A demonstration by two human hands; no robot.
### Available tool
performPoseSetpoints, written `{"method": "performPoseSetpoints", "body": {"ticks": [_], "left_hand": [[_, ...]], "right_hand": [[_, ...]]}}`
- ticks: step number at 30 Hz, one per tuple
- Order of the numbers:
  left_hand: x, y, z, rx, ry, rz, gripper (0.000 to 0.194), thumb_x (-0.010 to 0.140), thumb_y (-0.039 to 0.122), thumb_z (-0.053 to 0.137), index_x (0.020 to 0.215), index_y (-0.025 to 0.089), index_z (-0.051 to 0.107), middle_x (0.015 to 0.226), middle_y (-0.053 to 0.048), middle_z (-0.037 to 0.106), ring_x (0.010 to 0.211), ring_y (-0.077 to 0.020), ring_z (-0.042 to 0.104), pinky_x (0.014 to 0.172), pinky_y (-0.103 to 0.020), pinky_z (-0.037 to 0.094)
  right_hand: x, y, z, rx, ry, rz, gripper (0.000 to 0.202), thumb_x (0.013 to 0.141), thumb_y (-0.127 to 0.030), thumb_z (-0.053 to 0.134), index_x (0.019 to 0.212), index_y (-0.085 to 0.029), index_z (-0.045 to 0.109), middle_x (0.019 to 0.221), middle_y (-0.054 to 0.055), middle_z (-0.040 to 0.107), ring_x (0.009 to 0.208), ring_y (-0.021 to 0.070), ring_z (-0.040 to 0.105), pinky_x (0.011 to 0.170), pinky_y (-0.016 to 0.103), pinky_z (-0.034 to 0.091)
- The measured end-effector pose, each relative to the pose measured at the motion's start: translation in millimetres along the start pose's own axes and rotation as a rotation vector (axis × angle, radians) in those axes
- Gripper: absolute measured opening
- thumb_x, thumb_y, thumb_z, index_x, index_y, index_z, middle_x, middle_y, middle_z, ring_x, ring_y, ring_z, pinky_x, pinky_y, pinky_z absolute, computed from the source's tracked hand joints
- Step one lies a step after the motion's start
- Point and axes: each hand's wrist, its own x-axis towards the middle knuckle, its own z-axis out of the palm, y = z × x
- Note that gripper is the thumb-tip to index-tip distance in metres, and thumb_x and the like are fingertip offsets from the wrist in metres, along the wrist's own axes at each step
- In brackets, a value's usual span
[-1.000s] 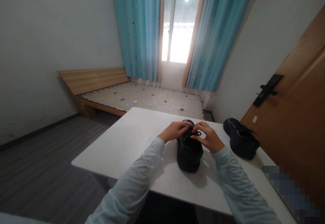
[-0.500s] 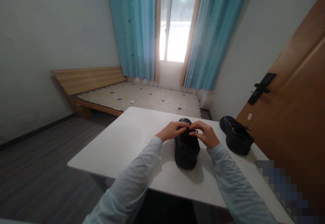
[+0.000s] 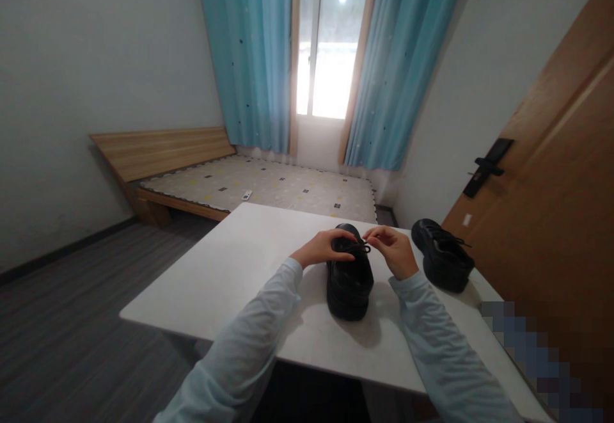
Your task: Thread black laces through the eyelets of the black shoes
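The table point(image 3: 201, 276) lies below my left hand point(image 3: 322, 246) and right hand point(image 3: 396, 250). The shoe point(image 3: 350, 292), black, thick-soled, stands upright at my left fingers, which span its front, thumb apart. A second shoe point(image 3: 446, 262) stands right of my right fingers, pinched together on the lace point(image 3: 368, 247). Farther right: a label point(image 3: 467, 220), too small to read.

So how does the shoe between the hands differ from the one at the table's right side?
The handled shoe has left fingers on it and right fingers at its lace; no hand touches the other shoe. The handled shoe's toe points nearly straight away; the other shoe is turned, toe angled left. Both are black lace-ups, upright on the white table.
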Motion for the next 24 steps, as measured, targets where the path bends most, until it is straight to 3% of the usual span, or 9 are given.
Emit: {"method": "performPoseSetpoints", "body": {"ticks": [4, 8, 14, 17, 20, 22, 24], "left_hand": [[0, -2, 1.8, -0.064, 0.016, -0.025, 0.062, 0.063, 0.035, 0.074, 0.119, 0.02, 0.052, 0.119, -0.008, 0.059, 0.112, -0.0201, 0.054, 0.099, -0.034, 0.04], [0, -8, 3.7, -0.054, 0.014, -0.061, 0.072, 0.061, 0.037, 0.075, 0.125, 0.02, 0.046, 0.126, -0.011, 0.053, 0.117, -0.0224, 0.05, 0.101, -0.037, 0.038], [0, -8, -2.6, 0.041, -0.041, -0.107, 0.064, 0.064, 0.04, 0.073, 0.122, 0.02, 0.053, 0.124, -0.01, 0.054, 0.116, -0.0235, 0.049, 0.101, -0.037, 0.036], [-1, -5, -6.5, 0.04, -0.067, -0.098, 0.06, 0.065, 0.039, 0.072, 0.12, 0.022, 0.055, 0.121, -0.009, 0.055, 0.113, -0.0222, 0.05, 0.101, -0.035, 0.036], [-1, -6, -7.2, 0.033, -0.069, -0.1, 0.061, 0.065, 0.039, 0.072, 0.12, 0.023, 0.055, 0.12, -0.008, 0.055, 0.113, -0.022, 0.05, 0.1, -0.035, 0.036], [-1, -7, -6.2, 0.032, -0.063, -0.093, 0.06, 0.065, 0.04, 0.072, 0.12, 0.022, 0.055, 0.119, -0.009, 0.055, 0.112, -0.0218, 0.05, 0.1, -0.035, 0.037], [-1, -9, -5.1, 0.015, -0.04, -0.077, 0.058, 0.066, 0.041, 0.071, 0.119, 0.023, 0.056, 0.119, -0.008, 0.055, 0.112, -0.021, 0.051, 0.098, -0.034, 0.038]], "right_hand": [[2, 1, -7, 0.15, 0.099, 0.037, 0.029, 0.073, -0.046, 0.065, 0.071, -0.019, 0.054, 0.074, 0.004, 0.07, 0.073, 0.0181, 0.065, 0.077, 0.039, 0.053], [3, -1, -15, 0.334, 0.169, 0.064, 0.033, 0.073, -0.052, 0.063, 0.075, -0.022, 0.047, 0.069, 0.001, 0.068, 0.069, 0.0186, 0.067, 0.076, 0.041, 0.054], [6, -3, -38, 0.416, 0.29, 0.017, 0.021, 0.081, -0.044, 0.055, 0.076, -0.026, 0.045, 0.061, -0.006, 0.058, 0.058, 0.0143, 0.063, 0.063, 0.033, 0.054], [6, 1, -42, 0.322, 0.303, 0.034, 0.022, 0.079, -0.045, 0.056, 0.075, -0.026, 0.045, 0.054, -0.007, 0.052, 0.045, 0.0125, 0.055, 0.047, 0.027, 0.049], [5, 5, -35, 0.06, 0.226, 0.13, 0.028, 0.074, -0.048, 0.061, 0.076, -0.023, 0.047, 0.051, -0.007, 0.052, 0.035, 0.0097, 0.046, 0.033, 0.022, 0.038], [4, 7, -26, -0.18, 0.132, 0.174, 0.031, 0.071, -0.048, 0.064, 0.078, -0.02, 0.052, 0.057, -0.004, 0.057, 0.034, 0.0083, 0.045, 0.031, 0.021, 0.035], [2, 9, -18, -0.392, 0.044, 0.121, 0.029, 0.071, -0.046, 0.063, 0.077, -0.018, 0.058, 0.066, 0.0, 0.061, 0.041, 0.0087, 0.049, 0.037, 0.022, 0.04]]}}
